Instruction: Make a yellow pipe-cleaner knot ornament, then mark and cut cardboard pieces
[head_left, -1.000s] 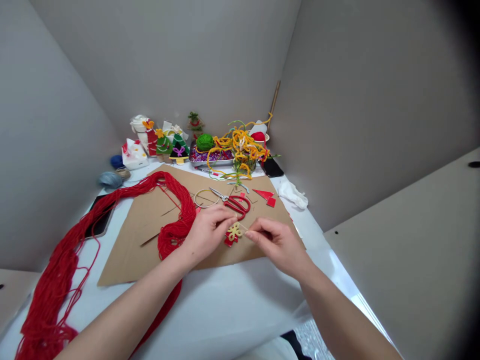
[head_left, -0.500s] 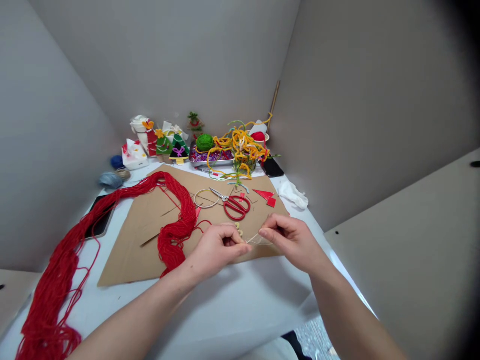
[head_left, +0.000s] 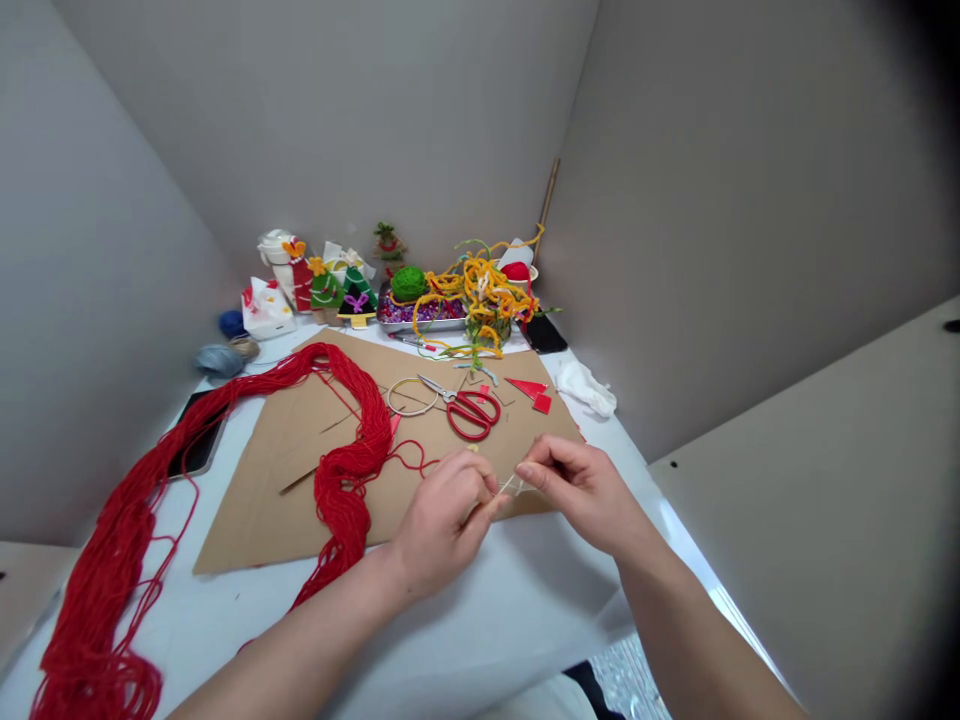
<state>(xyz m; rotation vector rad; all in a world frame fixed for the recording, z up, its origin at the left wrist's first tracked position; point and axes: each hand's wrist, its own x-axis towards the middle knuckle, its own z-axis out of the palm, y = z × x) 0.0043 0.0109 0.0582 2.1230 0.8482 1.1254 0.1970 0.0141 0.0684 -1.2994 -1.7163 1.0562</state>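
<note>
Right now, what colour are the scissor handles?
The scissor handles are red, clearest in the head view.

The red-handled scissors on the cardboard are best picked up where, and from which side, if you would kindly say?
Grip the scissors' red handle loops from the near right, the side of the right hand. The loops lie flat on the cardboard sheet, nearest that side, while the steel blades point away to the far left.

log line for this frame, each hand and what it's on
left hand: beside pale thread, grip unclear | right hand: pinching pale thread | nearby: red yarn, red-handled scissors, cardboard sheet
</note>
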